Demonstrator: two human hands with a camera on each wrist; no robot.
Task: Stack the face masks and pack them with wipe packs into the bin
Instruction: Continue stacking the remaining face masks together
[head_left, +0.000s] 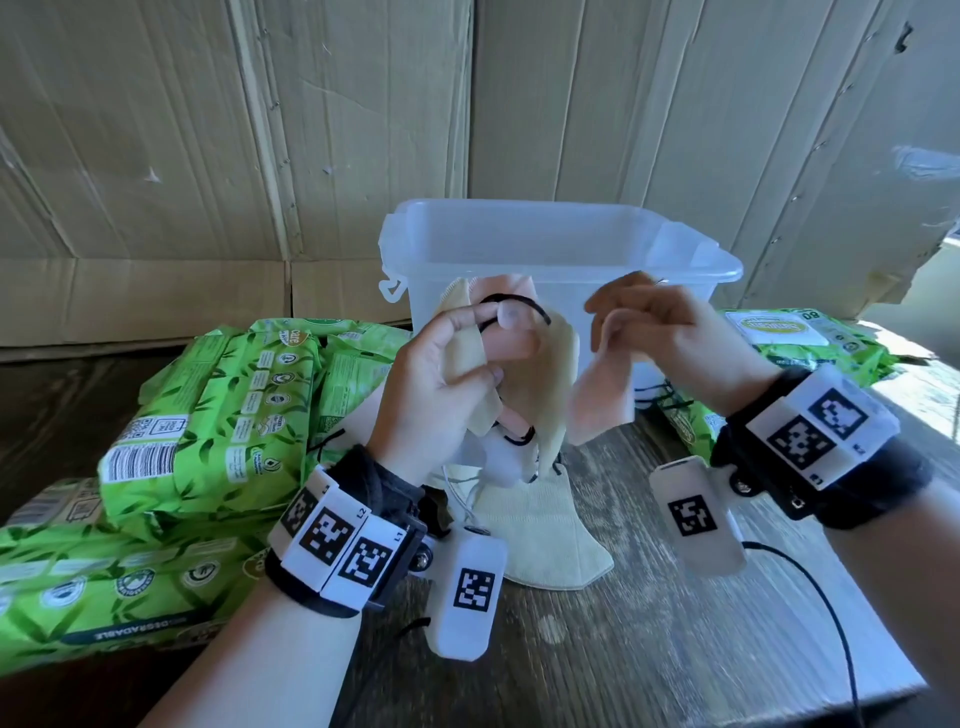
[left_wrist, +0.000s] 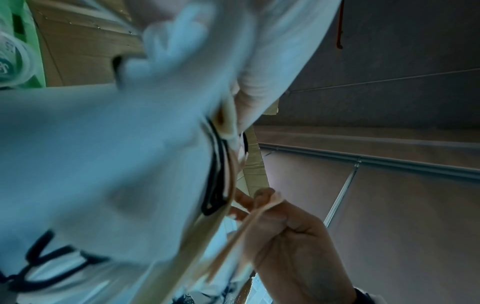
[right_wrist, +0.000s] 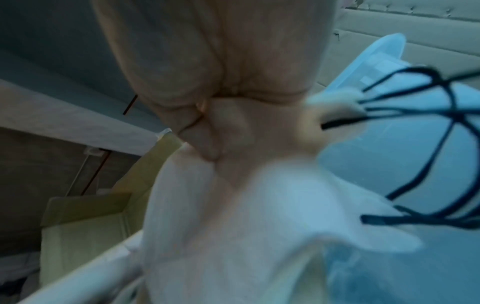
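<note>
A: Hands status?
B: Centre of frame. Left hand grips a bunch of face masks, cream and pink, thumb pinching a black ear loop. Right hand pinches the edge of a pink mask; wrist views are blurred, so probably thumb and forefinger.

A: Bin?
B: Clear bin upright behind the hands, upper centre. One cream mask flat on the wooden table, lower centre.

A: Wipes?
B: Green wipe packs piled at left, more at right beside the bin.
</note>
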